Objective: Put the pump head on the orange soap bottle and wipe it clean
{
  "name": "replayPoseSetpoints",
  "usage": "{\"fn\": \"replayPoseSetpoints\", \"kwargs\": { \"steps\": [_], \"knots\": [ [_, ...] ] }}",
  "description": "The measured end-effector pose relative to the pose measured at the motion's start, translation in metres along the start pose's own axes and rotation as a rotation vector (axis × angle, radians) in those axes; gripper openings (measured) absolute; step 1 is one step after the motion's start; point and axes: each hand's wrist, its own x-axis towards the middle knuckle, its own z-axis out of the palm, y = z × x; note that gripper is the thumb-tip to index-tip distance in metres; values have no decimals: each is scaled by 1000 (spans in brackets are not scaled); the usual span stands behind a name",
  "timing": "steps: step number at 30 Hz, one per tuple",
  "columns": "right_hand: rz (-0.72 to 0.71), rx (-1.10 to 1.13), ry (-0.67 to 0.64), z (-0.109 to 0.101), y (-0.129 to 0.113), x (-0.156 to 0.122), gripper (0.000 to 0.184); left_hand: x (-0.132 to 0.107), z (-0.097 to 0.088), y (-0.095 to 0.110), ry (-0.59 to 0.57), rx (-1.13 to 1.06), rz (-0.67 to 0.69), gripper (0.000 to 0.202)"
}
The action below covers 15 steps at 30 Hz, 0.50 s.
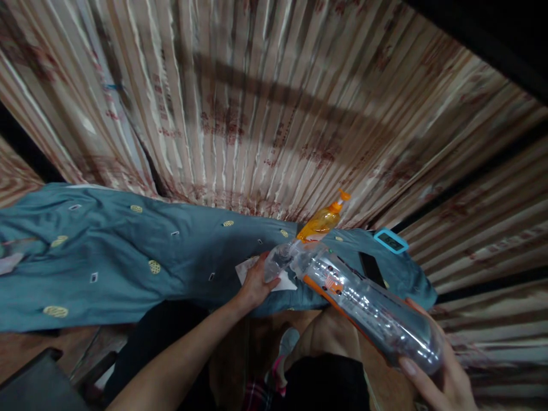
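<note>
In my right hand (440,365) is the base end of a large clear plastic bottle (363,302), its fingers wrapped round it. The bottle lies tilted, with an orange strip along its lower side and an orange cart print near its neck. My left hand (257,283) grips a small clear plastic piece, perhaps a cup (279,258), close against the bottle's narrow end. Whether the two touch I cannot tell. Beneath my left hand lies a white sheet of paper or tissue (287,282). Just behind the bottle's neck stands an orange pump bottle (322,221).
A teal patterned cloth (192,245) covers the long surface before me. On its right part rest a dark phone (371,269) and a blue-framed digital clock (390,241). A pleated curtain (257,114) rises directly behind. My knees are under the front edge.
</note>
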Motion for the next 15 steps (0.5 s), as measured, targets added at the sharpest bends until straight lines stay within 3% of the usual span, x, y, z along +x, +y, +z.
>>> {"fn": "replayPoseSetpoints", "kwargs": {
  "steps": [4,8,15],
  "knots": [
    [-37,-72,-10,-5,4,1,97,0,0,0,3,-6,0,66],
    [-216,-179,-85,-9,5,8,102,0,1,0,1,5,-3,67],
    [-320,-246,-96,1,7,16,104,-1,0,-1,-1,-6,-6,65]
  ]
}}
